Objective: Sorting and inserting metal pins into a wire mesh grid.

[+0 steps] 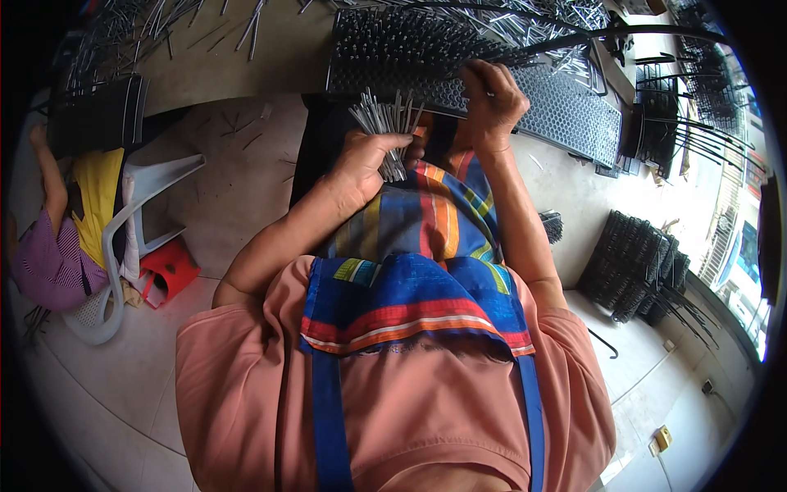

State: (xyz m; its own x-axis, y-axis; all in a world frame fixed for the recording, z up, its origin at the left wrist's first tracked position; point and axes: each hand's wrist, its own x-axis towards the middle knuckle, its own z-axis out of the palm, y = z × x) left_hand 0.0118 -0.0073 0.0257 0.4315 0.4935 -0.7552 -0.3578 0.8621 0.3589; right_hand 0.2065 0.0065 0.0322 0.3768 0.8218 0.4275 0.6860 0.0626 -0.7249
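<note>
A bundle of thin grey metal rods point(379, 116) is gripped in my left hand point(361, 166), above my lap, its upper ends fanned out. My right hand point(495, 105) is raised over the near edge of a long grid rack point(572, 121) full of small round holes. Its fingers are curled together, and what they hold, if anything, cannot be made out. Many rods point(402, 51) stand upright in the rack's left part, left of my right hand. To the right of that hand the holes show bare.
Loose metal rods point(250, 29) lie on the table point(205, 70), with a larger pile point(533, 29) behind the rack. A dark bar point(631, 31) crosses at far right. Stacked black racks point(631, 266) stand on the floor at right. At left, another person point(57, 254) sits on a pale plastic chair point(119, 271) beside a red container point(170, 271).
</note>
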